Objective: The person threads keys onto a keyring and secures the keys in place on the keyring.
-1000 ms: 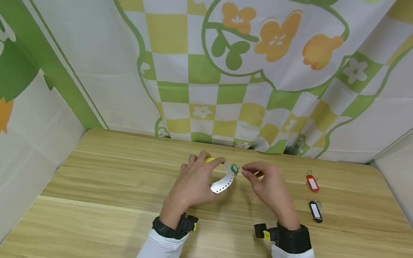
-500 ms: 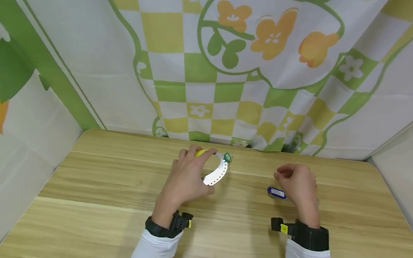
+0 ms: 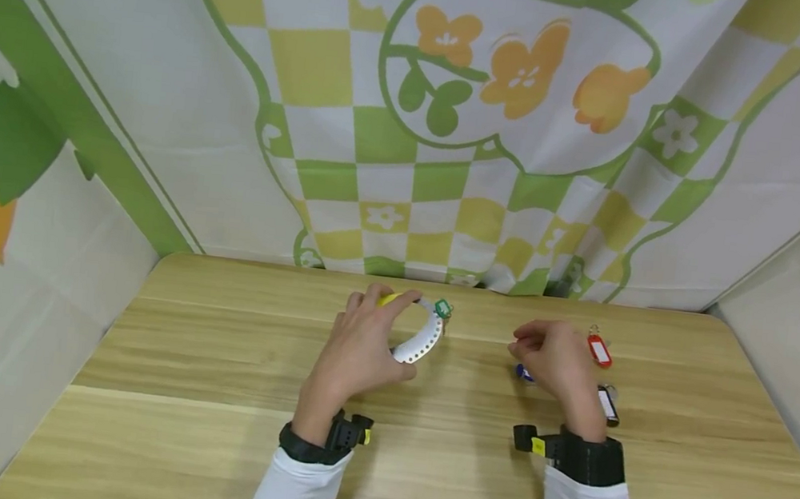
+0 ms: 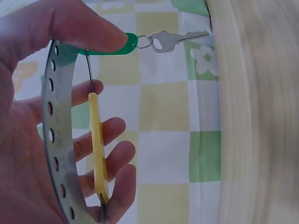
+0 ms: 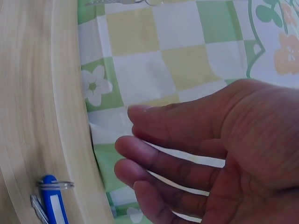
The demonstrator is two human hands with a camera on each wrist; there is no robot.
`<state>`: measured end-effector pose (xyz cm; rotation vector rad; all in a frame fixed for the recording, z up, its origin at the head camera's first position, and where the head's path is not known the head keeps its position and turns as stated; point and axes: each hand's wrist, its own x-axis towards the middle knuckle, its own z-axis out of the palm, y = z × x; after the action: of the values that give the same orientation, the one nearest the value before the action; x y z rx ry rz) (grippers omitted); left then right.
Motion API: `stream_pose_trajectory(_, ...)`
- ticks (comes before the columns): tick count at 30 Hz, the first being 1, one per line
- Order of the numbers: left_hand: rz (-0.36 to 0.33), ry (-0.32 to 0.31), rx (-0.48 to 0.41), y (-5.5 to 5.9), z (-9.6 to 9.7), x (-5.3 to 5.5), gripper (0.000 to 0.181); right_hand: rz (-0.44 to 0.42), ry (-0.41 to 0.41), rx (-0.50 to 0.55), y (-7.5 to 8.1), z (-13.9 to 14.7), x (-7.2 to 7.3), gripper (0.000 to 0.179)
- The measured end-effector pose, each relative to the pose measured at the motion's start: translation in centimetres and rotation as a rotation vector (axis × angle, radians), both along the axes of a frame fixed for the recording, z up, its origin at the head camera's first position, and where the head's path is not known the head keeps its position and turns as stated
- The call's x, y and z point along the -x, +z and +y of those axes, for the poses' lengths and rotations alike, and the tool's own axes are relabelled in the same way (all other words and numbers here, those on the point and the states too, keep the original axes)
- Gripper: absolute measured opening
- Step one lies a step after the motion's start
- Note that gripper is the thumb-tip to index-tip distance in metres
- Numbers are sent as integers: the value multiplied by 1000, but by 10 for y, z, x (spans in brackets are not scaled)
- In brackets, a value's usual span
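My left hand (image 3: 362,342) grips a curved metal key hoop (image 4: 58,126) with holes along its band, at its yellow handle (image 4: 97,144). A green key tag (image 3: 442,309) hangs at the hoop's far right side, with a silver key (image 4: 173,41) on its small ring. In the left wrist view the thumb overlaps that tag. Over the right half of the table is my right hand (image 3: 558,365), fingers loosely bent, thumb and index tips close together, nothing visible between them. Below its fingertips lies a blue key tag (image 5: 56,205) with a split ring and a key, partly hidden in the head view.
A red key tag (image 3: 599,350) and a black key tag (image 3: 607,406) lie to the right of my right hand on the wooden table (image 3: 177,389). A patterned curtain (image 3: 441,197) hangs behind the table's far edge.
My right hand has left the green tag, swung right, then come slightly back left over the blue tag. My left hand has shifted a little left with the hoop.
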<state>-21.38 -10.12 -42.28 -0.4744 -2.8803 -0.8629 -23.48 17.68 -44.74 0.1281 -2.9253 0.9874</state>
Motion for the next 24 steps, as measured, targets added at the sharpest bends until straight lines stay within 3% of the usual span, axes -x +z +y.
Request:
stream_pose_trajectory(5,-7,-18,-13,0,0,-1,91,70,41,4,-1,-6,-1,15)
stream_pose_trajectory(9,-30,-38,-13,0,1,-2,91,86,100,89,-1,-11,-2,18)
stream_pose_trajectory(17,-83,-117,17,-1,2,-1,88,212,389,226,8,-27,-5,39)
stream_pose_trajectory(24,-122,-168,30,-1,1,-1,85,279,559,200,11,-37,-7,53)
